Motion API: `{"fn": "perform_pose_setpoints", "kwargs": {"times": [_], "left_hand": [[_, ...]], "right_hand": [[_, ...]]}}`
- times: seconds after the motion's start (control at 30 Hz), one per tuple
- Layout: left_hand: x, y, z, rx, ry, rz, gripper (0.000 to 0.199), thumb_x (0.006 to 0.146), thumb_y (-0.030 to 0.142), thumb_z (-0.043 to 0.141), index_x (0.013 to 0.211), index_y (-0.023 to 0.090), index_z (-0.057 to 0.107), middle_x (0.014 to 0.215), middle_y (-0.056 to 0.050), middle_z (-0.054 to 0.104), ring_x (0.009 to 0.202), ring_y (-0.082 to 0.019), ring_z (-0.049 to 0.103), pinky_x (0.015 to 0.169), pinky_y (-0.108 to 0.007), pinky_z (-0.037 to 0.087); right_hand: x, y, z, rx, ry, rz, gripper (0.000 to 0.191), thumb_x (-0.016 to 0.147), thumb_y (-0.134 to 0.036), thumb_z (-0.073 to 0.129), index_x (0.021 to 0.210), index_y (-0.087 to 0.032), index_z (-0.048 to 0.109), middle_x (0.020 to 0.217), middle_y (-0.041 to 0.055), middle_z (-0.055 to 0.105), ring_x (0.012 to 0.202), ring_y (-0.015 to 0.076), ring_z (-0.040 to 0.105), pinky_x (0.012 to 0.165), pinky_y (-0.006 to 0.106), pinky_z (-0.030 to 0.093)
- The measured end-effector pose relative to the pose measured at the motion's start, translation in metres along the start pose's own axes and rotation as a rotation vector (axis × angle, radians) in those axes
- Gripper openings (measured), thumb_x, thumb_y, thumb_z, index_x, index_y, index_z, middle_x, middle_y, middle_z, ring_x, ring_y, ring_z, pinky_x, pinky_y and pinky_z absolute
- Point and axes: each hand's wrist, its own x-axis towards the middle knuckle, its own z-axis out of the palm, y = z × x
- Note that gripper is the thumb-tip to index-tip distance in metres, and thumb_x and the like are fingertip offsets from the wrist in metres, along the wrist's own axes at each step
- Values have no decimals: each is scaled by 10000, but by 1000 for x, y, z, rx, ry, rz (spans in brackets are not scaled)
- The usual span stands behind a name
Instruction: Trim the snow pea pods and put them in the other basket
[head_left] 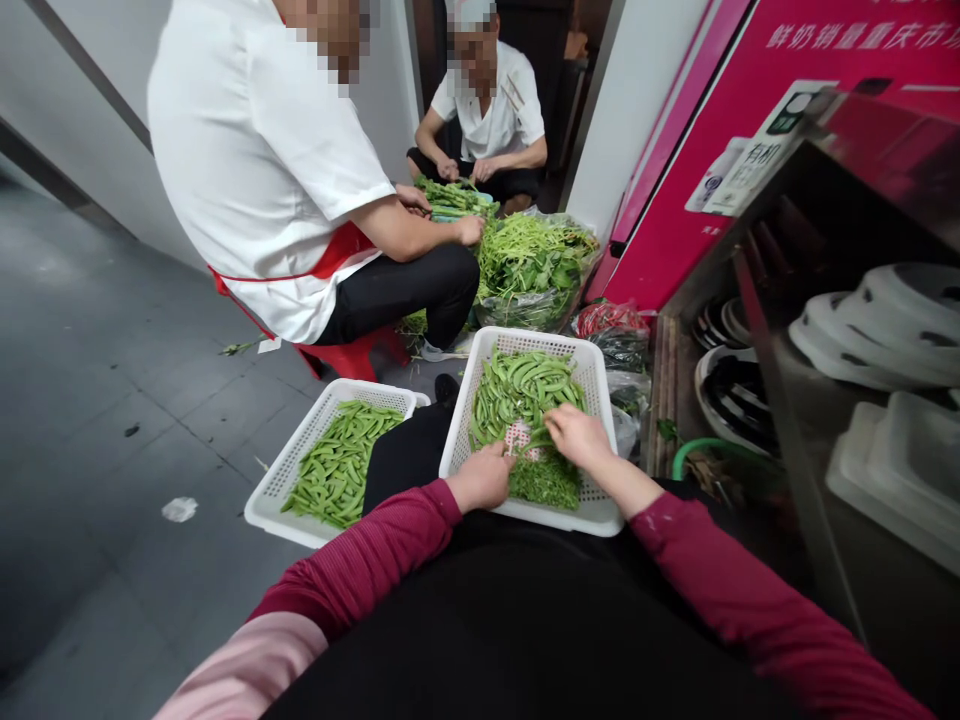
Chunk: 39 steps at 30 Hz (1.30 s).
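A white perforated basket rests at my lap, holding green pea pods in its far part. Nearer to me in it lies a heap of small green trimmings. Between pods and trimmings a patch of red-and-white patterned material shows. My left hand is over the basket's near left side, its fingers closed in a pinch with a bit of green pod at the tips. My right hand reaches in from the right, fingers pinched together low over the pods; what they hold is too small to make out.
A second white basket of pea pods stands on the floor at left. A person in white sits on a red stool; another crouches beyond, near bagged greens. Shelves with white dishes flank my right.
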Motion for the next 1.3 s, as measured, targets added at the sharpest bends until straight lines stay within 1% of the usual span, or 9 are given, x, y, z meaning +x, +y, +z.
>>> {"fn": "perform_pose_setpoints", "kwargs": {"times": [0.1, 0.23, 0.37, 0.5, 0.8, 0.93, 1.07, 1.17, 1.3], "left_hand": [[2, 0, -7, -64, -1, 2, 295, 691, 150, 445, 935, 148, 611, 919, -102, 585, 865, -203, 552, 770, -294, 430], [4, -3, -12, -279, 14, -58, 196, 742, 196, 424, 760, 149, 613, 734, -57, 610, 716, -158, 565, 696, -258, 431], [7, -1, -13, -680, 25, -163, 245, 805, 285, 362, 773, 134, 552, 647, -25, 569, 504, -94, 504, 503, -207, 407], [9, 7, -16, -1079, -87, -83, 247, 808, 319, 343, 813, 136, 510, 567, 33, 487, 384, -50, 412, 381, -165, 337], [-5, 17, -30, -1489, -178, -99, 113, 688, 232, 419, 605, 156, 419, 423, 82, 325, 304, -25, 250, 311, -158, 151], [-7, 17, -30, -1513, -104, -174, 155, 638, 188, 418, 512, 171, 330, 382, 90, 239, 297, -17, 159, 326, -182, 88], [-10, 23, -25, -1510, -211, -246, 161, 630, 196, 394, 503, 180, 296, 383, 87, 217, 308, -26, 150, 342, -189, 92], [-11, 30, -21, -1386, -287, -255, 164, 643, 204, 376, 500, 181, 299, 372, 81, 228, 314, -39, 190, 354, -194, 137], [-6, 18, -23, -917, -48, -289, 179, 656, 217, 405, 489, 161, 374, 393, 64, 293, 371, -51, 259, 395, -204, 200]], "right_hand": [[3, -9, 14, -277, -229, -73, 179, 785, -123, 438, 777, -161, 613, 857, 105, 589, 714, 173, 574, 605, 261, 382], [1, -10, 14, -285, -222, -50, 134, 787, -139, 466, 820, -171, 591, 904, 92, 573, 707, 160, 570, 598, 250, 379], [-14, -7, -8, 23, -140, -66, 57, 760, -239, 538, 796, -202, 563, 849, 20, 569, 768, 161, 549, 685, 254, 390], [-35, -15, -23, 330, -123, -93, 52, 739, -257, 550, 761, -210, 546, 760, -12, 570, 755, 158, 533, 717, 259, 382], [-50, -36, -31, 611, -183, -44, 95, 702, -263, 552, 771, -207, 518, 743, -9, 552, 687, 151, 519, 682, 269, 393], [-61, -43, -20, 858, -244, 123, 145, 700, -287, 556, 803, -209, 491, 598, -55, 456, 471, 98, 434, 503, 233, 357], [-73, -53, -4, 1121, -202, 264, 208, 692, -335, 583, 813, -201, 479, 513, -75, 396, 426, 80, 364, 434, 210, 276], [-71, -63, -6, 1310, -80, 347, 262, 698, -369, 587, 851, -193, 469, 479, -85, 365, 409, 72, 306, 418, 206, 235], [-59, -64, -26, 1468, 88, 335, 263, 694, -355, 609, 853, -202, 467, 543, -67, 383, 450, 74, 329, 434, 208, 249]]}}
